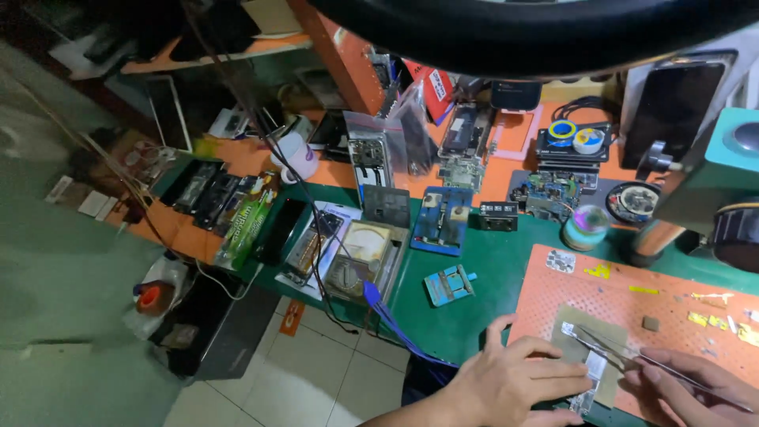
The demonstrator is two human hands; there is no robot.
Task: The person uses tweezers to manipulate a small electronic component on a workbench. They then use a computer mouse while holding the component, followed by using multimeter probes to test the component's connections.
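The right hand (pixel 696 387) is pinching a pair of slim metal tweezers (pixel 624 356), its grip closed around their handle near the bottom edge of the view. The tweezer tips are reaching away from that grip toward the left, meeting a small silvery circuit board (pixel 591 370) that is lying on a tan pad (pixel 581 332). The left hand (pixel 506 387) is pressing down just beside the board, fingers spread flat and its grip apart, steadying the piece from its left side. Pad and board are sitting on an orange perforated work mat (pixel 632 296), which is lying on the green bench (pixel 490 269).

Beyond the hands, a small blue fixture (pixel 449 285) is lying on the bench, and further off an analogue meter (pixel 360 253) with a blue cable (pixel 395 320) trailing toward the left wrist. A round iridescent jar (pixel 587 225) is standing past the mat's far edge. Nothing is lying between the tweezer tips and the board.
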